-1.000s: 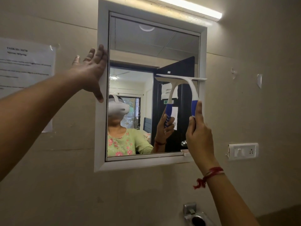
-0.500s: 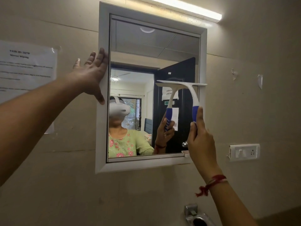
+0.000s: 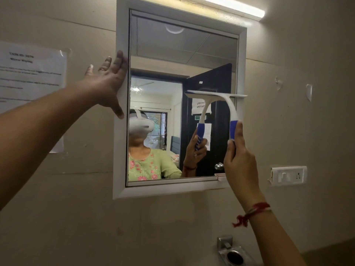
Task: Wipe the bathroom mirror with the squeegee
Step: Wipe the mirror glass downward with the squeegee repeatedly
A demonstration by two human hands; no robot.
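Note:
The mirror [image 3: 172,54] hangs on the wall in a white frame [image 3: 120,154]. A white squeegee [image 3: 230,104] with a blue grip has its blade pressed flat against the right half of the glass, about mid-height. My right hand [image 3: 240,166] is shut on the blue grip from below. My left hand [image 3: 109,83] lies flat with fingers spread on the frame's left side, holding nothing. The glass reflects the squeegee, a hand and a person wearing a headset.
A paper notice [image 3: 32,77] is taped to the wall left of the mirror. A white switch and socket plate [image 3: 288,175] sits to the right. A metal holder [image 3: 233,254] juts out below. A tube light [image 3: 230,5] glows above the frame.
My right hand has drawn the squeegee blade downward along the right half of the glass. My left hand has stayed on the frame's left side.

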